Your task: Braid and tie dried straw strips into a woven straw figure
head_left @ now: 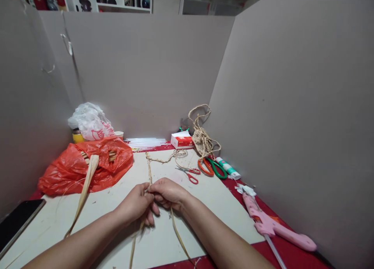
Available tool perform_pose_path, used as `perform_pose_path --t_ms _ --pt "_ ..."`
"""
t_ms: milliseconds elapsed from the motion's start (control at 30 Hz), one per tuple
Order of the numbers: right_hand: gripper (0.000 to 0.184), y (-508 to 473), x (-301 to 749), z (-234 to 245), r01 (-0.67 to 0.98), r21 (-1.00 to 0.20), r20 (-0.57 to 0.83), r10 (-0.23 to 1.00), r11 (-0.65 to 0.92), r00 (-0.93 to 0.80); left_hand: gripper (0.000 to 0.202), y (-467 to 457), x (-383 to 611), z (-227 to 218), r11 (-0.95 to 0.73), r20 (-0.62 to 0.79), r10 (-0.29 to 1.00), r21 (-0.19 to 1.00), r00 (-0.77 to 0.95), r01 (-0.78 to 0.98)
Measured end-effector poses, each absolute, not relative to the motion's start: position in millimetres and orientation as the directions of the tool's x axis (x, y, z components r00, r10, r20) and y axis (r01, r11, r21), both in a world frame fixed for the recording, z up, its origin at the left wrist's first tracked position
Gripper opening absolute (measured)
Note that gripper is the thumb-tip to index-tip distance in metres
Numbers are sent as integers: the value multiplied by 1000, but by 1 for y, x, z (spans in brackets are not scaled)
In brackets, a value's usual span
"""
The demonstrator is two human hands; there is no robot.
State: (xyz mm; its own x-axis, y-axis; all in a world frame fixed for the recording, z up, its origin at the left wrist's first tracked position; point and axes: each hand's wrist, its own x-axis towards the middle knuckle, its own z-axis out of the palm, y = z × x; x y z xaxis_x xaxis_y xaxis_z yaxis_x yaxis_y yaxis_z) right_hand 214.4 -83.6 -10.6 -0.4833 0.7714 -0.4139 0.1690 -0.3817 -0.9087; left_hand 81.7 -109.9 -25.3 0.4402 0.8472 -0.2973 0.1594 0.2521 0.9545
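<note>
A thin cord of twisted straw-coloured fibre (149, 169) runs from the far part of the white board down into my two hands. My left hand (139, 202) pinches its near end, fingers closed. Touching it from the right, my right hand (169, 193) also pinches the cord between thumb and forefinger. One loose fibre strand (133, 247) hangs down below my left hand, and another strand (179, 236) trails below my right. The exact point where the strands cross is hidden by my fingers. Beyond the hands, the cord's far length bends right into a loose coil (180, 154).
Red-handled scissors (191, 176) and larger orange-and-green-handled shears (214, 168) lie right, by a rope bundle (203, 142). A pink glue gun (274, 226) rests at the right edge. Left are a red plastic bag (66, 169) of fibre and a phone (19, 222). Grey partitions (140, 74) enclose the table.
</note>
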Motion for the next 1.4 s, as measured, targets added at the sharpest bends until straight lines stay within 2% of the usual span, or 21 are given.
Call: perform_pose_path --t_ms 133,200,267,400,467,533,600,833,1000,1133,1233,1300,1400 --pt "22 -81 217 -15 151 -917 -393 781 -368 -485 33 -112 81 -16 264 -331 832 942 445 207" --pt "19 -77 222 -16 125 -915 -391 765 -384 -512 38 -109 76 -4 274 -388 793 916 469 294" --pt "14 -74 227 -17 97 -908 -388 731 -408 -562 38 -101 69 7 266 -414 810 890 414 370" --pt "11 -69 234 -20 67 -905 -361 676 -420 -642 33 -87 60 7 117 -155 982 947 105 301" --pt "11 -68 235 -22 61 -910 -348 677 -410 -648 31 -86 61 -2 105 -134 978 978 160 181" --pt "10 -68 235 -22 65 -914 -345 679 -401 -648 26 -88 64 -10 197 -205 925 979 321 55" --pt "11 -68 235 -22 76 -919 -339 675 -388 -656 17 -92 66 -14 267 -251 869 963 426 25" --pt "15 -68 240 -16 97 -922 -332 636 -375 -696 13 -92 62 -4 266 -337 810 941 480 211" --pt "14 -68 239 -16 147 -925 -347 626 -350 -698 19 -85 61 -16 97 -244 882 931 403 351" --pt "16 -71 236 -12 262 -935 -352 680 -237 -643 27 -88 61 -20 -64 -129 918 885 375 462" --pt "18 -76 231 -4 397 -915 -310 752 -70 -582 34 -90 61 -17 -121 -95 917 859 387 498" --pt "18 -80 229 1 508 -859 -256 802 67 -539 34 -89 61 -16 -105 -106 913 872 395 478" --pt "17 -84 229 7 646 -734 -186 851 211 -491 28 -87 61 -18 8 -179 910 909 373 416"
